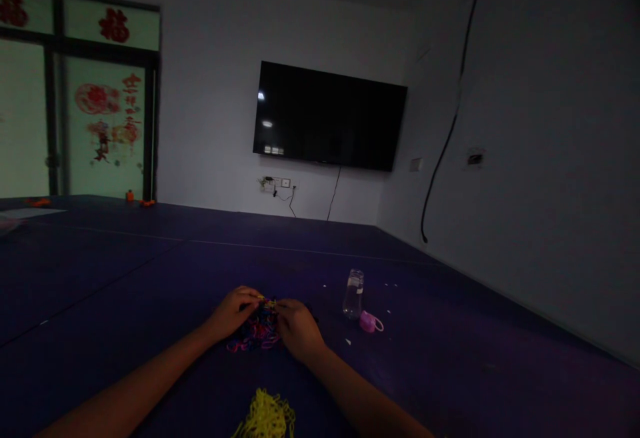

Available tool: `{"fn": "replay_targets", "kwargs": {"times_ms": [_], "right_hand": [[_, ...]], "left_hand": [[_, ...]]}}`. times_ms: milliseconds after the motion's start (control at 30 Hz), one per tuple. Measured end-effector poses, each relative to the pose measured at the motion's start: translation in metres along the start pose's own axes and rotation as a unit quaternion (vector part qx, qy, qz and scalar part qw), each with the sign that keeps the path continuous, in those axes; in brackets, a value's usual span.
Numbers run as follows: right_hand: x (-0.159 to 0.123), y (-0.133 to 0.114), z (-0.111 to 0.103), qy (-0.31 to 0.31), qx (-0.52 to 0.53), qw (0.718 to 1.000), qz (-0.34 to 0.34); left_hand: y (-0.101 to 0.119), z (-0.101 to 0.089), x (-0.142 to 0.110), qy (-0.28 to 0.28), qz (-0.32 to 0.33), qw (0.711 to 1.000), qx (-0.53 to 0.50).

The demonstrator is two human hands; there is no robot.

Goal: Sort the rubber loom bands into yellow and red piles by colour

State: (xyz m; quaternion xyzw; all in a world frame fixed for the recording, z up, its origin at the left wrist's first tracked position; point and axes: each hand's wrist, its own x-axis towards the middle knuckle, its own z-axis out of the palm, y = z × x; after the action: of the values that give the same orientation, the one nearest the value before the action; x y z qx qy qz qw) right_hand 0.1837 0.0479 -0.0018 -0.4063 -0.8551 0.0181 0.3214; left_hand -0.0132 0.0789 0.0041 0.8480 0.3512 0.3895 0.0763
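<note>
My left hand point(236, 313) and my right hand point(299, 331) meet over a small heap of pink, blue and dark elastic bands point(257, 335). Each hand pinches with thumb and fingers at a bit of yellow band at the top of the heap; the exact grip is too small and dark to make out fully. Nearer to me, between my forearms, lies a separate pile of yellow bands point(267, 416), cut off by the lower edge of the view.
To the right of my hands stands a clear bottle point(353, 297) without its lid, with a pink cap point(369, 322) beside it. White scraps point(349, 342) dot the purple table point(450, 371). Small orange objects point(130, 195) sit at the far left edge. A television point(330, 118) hangs beyond.
</note>
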Motion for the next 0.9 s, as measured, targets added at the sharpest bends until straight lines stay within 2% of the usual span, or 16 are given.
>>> {"fn": "replay_targets", "kwargs": {"times_ms": [133,267,333,400,567,667,900], "right_hand": [[0.001,0.005,0.002,0.071,0.087,0.993,0.020],[0.001,0.012,0.002,0.153,0.192,0.968,0.061],[0.001,0.014,0.002,0.160,0.238,0.955,0.078],[0.001,0.015,0.002,0.142,0.284,0.945,0.084],[0.001,0.012,0.000,0.083,0.341,0.935,0.052],[0.001,0.011,0.000,0.078,0.351,0.932,0.045],[0.000,0.014,0.004,0.068,0.384,0.918,0.075]], "left_hand": [[0.008,0.001,-0.004,0.030,0.096,0.994,0.045],[0.019,0.004,-0.008,0.045,0.209,0.970,0.120],[0.023,0.004,-0.008,0.044,0.265,0.952,0.144],[0.026,0.004,-0.009,0.043,0.304,0.938,0.158],[0.029,0.003,-0.010,0.042,0.324,0.929,0.176],[0.029,0.002,-0.011,0.033,0.330,0.925,0.185],[0.022,0.004,-0.012,0.032,0.328,0.926,0.186]]}}
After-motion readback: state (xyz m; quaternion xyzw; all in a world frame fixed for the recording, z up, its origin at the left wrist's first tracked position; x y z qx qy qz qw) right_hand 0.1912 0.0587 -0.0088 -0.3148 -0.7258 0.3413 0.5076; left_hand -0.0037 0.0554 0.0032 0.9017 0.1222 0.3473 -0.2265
